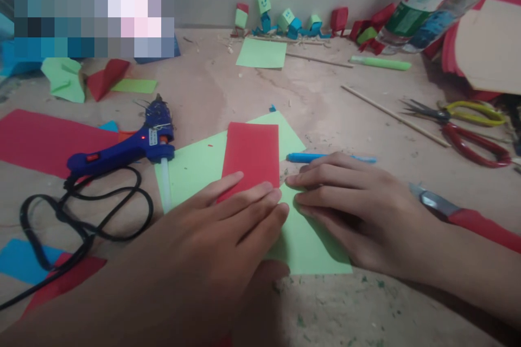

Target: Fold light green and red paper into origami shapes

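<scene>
My left hand point(234, 227) lies with its fingers stretched across the lower part of a red paper rectangle point(254, 149), pressing it flat. Beneath the red piece is light green paper point(317, 249), whose corners show on several sides. To the right, my right hand point(345, 192) rests on the green paper, fingers extended and slightly bent, fingertips close to the red paper's right edge. Its thumb is mostly hidden. A blue pen point(303, 158) lies just beyond that hand, partly covered by its fingers.
At left stand a blue glue gun point(118, 152) and its looped black cord point(138, 214). Scissors point(451, 116), a wooden stick point(394, 114) and a red-handled cutter point(468, 222) lie at right. Small paper figures point(264, 8) and bottles point(411, 16) line the back.
</scene>
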### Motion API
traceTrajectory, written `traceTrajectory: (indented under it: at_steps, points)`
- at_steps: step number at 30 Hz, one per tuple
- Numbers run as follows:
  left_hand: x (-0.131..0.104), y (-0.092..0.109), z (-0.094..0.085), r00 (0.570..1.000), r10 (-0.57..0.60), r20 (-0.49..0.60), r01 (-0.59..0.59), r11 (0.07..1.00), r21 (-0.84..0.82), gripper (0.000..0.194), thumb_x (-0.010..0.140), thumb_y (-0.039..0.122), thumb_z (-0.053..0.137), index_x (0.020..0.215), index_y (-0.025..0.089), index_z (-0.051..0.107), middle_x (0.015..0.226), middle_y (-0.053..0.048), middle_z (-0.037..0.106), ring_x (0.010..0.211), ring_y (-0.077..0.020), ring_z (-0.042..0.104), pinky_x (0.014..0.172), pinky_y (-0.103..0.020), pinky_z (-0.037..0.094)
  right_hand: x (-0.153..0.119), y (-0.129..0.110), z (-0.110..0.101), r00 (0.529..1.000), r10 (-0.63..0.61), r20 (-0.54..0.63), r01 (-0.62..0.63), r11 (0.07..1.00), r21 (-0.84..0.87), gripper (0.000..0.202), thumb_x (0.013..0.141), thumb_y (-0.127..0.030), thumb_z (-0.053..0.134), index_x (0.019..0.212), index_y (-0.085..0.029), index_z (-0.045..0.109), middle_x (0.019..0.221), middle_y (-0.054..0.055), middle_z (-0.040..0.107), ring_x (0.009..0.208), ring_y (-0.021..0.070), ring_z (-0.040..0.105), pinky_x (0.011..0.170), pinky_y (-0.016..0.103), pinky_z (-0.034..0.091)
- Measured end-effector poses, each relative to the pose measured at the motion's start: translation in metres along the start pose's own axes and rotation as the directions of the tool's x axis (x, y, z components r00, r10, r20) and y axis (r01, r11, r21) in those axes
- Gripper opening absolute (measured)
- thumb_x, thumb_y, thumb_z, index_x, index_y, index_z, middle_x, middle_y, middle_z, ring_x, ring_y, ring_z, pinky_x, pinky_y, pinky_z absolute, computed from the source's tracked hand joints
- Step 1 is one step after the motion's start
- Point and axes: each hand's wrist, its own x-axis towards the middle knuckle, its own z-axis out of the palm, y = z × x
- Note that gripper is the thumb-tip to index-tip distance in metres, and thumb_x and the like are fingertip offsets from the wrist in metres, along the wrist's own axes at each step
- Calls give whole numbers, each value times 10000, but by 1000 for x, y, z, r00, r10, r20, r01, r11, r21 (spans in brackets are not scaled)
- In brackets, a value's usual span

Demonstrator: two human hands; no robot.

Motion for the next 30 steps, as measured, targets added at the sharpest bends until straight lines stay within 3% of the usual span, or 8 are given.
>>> traceTrajectory:
  at_steps: [8,14,19,22,25,30]
  points:
    - [-3,8,-11,995,-25,-94,32,997,69,335,1079,315,479,1103,150,769,1072,-44,838,989,-223,779,1055,-431,456,-2,-1,-1,1000,3,-13,-3,1000,-5,99,942,-82,667,961,-148,738,1146,90,758,1066,227,691,975,397,554]
    - [-3,13,-12,990,-78,-119,84,995,45,334,1091,297,444,972,208,743,898,17,803,880,-194,729,1091,-411,434,-3,0,-2,1000,16,1,-16,999,-31,98,954,-123,667,980,-171,748,1165,70,763,1059,229,704,955,397,563]
    - [-2,7,-2,1000,1,-20,1,997,74,221,1071,214,492,1066,192,711,990,-22,738,976,-238,672,1074,-465,417,0,1,-9,996,-6,86,11,998,-57,186,980,-128,601,1070,-153,762,1250,86,759,1124,235,707,1042,403,546]
    - [2,4,3,1000,24,-8,-23,995,94,283,1083,257,500,1301,143,641,1045,-60,683,1023,-264,641,1096,-517,413,0,1,-12,992,-35,124,48,994,-96,254,978,-125,571,1153,-131,755,1308,109,745,1189,259,691,1071,426,544]
    - [3,3,4,999,25,32,-27,996,83,290,1084,230,509,1335,133,615,1108,-68,662,1086,-266,624,1114,-512,408,-1,0,-13,990,-50,133,67,990,-127,317,957,-101,549,1201,-137,748,1341,114,737,1248,276,663,1112,455,529]
    - [-2,-2,6,996,78,52,-81,994,72,305,1091,189,453,1356,116,585,1476,-103,597,1372,-272,533,1199,-466,356,2,3,-18,988,-116,101,130,981,-142,395,898,-35,532,1230,-105,733,1367,132,721,1305,297,608,1134,471,512]
